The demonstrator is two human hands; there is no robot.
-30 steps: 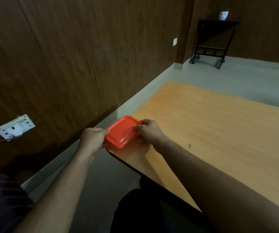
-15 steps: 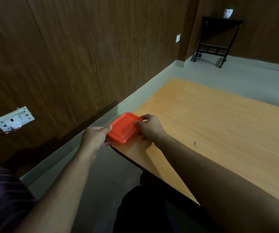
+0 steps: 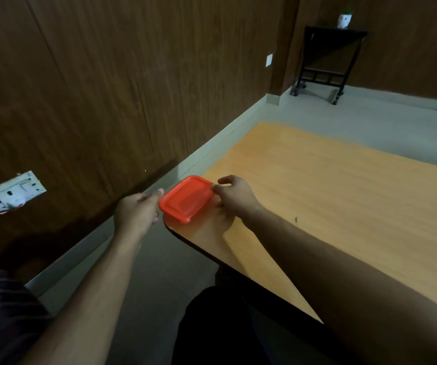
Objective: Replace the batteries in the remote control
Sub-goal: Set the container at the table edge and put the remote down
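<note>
A small red lidded container (image 3: pixel 185 198) rests on the near left corner of the orange wooden table (image 3: pixel 317 196). My left hand (image 3: pixel 135 210) is at its left side, off the table's edge, thumb on the lid's corner and fingers against the box. My right hand (image 3: pixel 235 197) pinches the lid's right edge with thumb and fingers, wrist resting on the table. The lid is closed, so the contents are hidden. No remote control or batteries are in view.
A dark wood-panelled wall runs along the left with a white socket plate (image 3: pixel 13 191) and a red wire. A black wheeled stand (image 3: pixel 328 56) with a small white object (image 3: pixel 343 21) is in the far corner. Grey floor lies beyond the table.
Both hands have stayed on the red container at the table corner. My left thumb has shifted up onto the lid's far-left corner, and the view has tilted slightly.
</note>
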